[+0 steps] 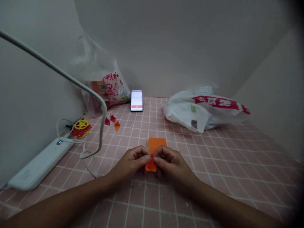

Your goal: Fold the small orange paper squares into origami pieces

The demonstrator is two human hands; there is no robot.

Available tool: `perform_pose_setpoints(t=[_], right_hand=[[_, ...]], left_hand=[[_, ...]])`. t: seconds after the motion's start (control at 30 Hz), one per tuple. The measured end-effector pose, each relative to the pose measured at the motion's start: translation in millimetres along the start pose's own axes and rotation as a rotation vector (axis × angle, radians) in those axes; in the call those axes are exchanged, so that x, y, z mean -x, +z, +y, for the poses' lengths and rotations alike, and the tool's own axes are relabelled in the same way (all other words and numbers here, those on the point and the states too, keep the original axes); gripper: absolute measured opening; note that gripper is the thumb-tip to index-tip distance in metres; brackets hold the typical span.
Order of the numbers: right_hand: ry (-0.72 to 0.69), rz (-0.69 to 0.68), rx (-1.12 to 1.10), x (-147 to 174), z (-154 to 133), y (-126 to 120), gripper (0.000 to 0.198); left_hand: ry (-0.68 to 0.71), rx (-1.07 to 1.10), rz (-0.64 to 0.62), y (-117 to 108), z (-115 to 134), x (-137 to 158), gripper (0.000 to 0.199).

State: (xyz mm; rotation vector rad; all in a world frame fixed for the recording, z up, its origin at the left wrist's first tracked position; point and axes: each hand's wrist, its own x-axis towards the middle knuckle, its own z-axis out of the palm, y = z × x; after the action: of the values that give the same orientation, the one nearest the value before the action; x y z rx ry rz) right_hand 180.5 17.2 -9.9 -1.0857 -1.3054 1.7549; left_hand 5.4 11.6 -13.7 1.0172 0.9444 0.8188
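The left hand [137,159] and the right hand [169,160] are close together, with their fingers curled in. Each hand pinches a small bit of folded orange paper [151,166] between its thumb and its bent pointing finger. The thumb tips almost meet at the middle of the paper, and its round bottom end pokes out below them. The other fingers are tucked in, and some of them are hard to see. The folded paper is in the middle, low down, just above the pink table [133,126] with white lines. Just behind the hands lies a flat orange square [158,142]. Farther off to the left are two little red folded shapes [107,121] and one little orange folded shape [117,126]. Beside them, nearer the wall, is a pile of yellow and red cut-outs [81,124]. A long white box [42,164] sits on the left, near a loopy white cord [47,63]. At the back a phone [136,100] leans up with its screen lit, between a see-through bag [113,84] on the left and a crumpled white bag [182,110] on the right.
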Motion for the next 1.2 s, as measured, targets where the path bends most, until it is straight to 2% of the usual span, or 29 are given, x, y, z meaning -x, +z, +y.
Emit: perform_pose_setpoints(t=[0.6,0.8,1.0,1.2], right_hand=[[-0.014,0.006,0.013,1.5,3.2,3.9,0.017],[-0.03,-0.035,0.0,0.5,6.8,1.9,0.019],[-0.089,-0.013,0.089,1.8,7.1,0.5,0.023],[-0.089,0.009,0.148,0.3,9.8,-1.0,0.024]], left_hand=[[0.028,-0.188,0.022,1.3,2.2,1.2,0.02],[0.012,-0.234,0.014,2.4,4.8,1.7,0.021],[0.052,-0.299,0.01,3.1,4.1,2.9,0.02],[0.008,-0.28,-0.02,3.1,5.7,2.7,0.024]])
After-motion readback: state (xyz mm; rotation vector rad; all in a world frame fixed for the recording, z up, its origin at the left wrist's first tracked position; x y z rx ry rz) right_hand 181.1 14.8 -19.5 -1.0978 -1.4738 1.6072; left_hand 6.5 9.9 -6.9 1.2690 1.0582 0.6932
